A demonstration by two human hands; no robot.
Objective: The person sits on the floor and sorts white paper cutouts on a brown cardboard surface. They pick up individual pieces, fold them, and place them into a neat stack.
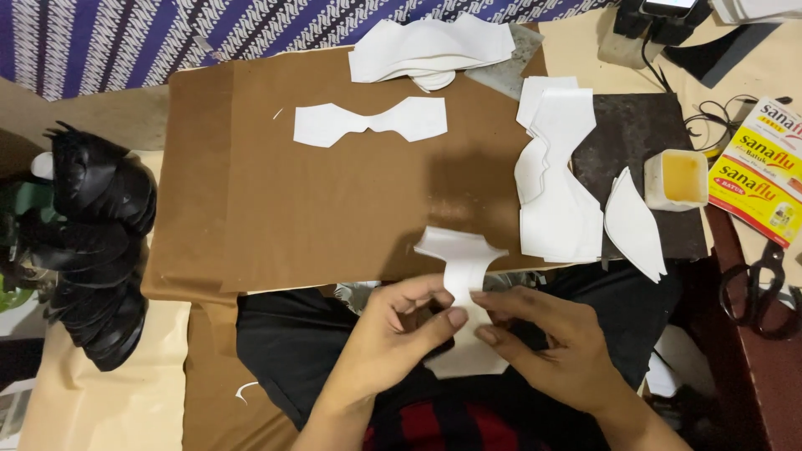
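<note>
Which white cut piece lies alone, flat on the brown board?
The bow-shaped white piece near the board's far edge; the others are stacked or held.

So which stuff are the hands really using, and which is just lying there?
In use:
left hand
right hand
white cutout, held by both
white stack
glue pot

Lying about:
scissors
yellow packets
black pile

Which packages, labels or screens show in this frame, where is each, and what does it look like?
Medicine packets: right edge, beside the scissors; flat overlapping rectangles, yellow and white with red bands.
Dark device: top edge, right of centre; cut off, maybe a screen, cannot tell.
Small tub: beside the packets; square, cream, no label visible.
</note>
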